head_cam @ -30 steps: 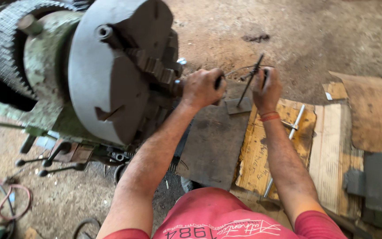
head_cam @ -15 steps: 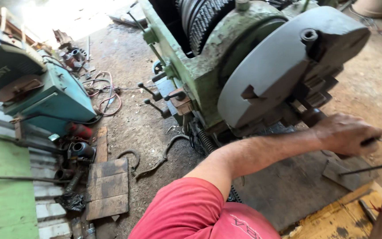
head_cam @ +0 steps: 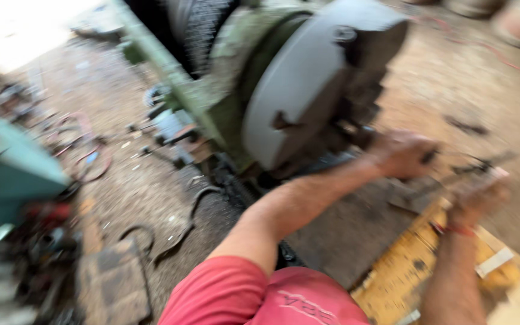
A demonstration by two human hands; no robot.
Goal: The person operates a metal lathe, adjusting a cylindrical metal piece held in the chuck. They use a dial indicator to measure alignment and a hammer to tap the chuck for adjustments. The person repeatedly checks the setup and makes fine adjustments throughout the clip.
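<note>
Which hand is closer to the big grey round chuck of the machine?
Left. The left hand is right beside the grey chuck, at its lower right edge. The right hand is farther away, over the yellow board.

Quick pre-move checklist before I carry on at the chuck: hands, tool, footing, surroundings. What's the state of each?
1. Left hand closed on a dark handle beside the grey chuck: ok, though the tool's kind is blurred.
2. Right hand gripping something: cannot tell, motion blur hides the fingers and what they hold.
3. Chuck at rest: cannot tell, the whole view is smeared.
4. Both hands apart from the chuck face: cannot tell, the left one sits very near its lower edge.
5. Ground near the machine: not ok, cables and scrap lie loose on the dirt.
6. Yellow board under the right forearm: ok, lying flat.
</note>
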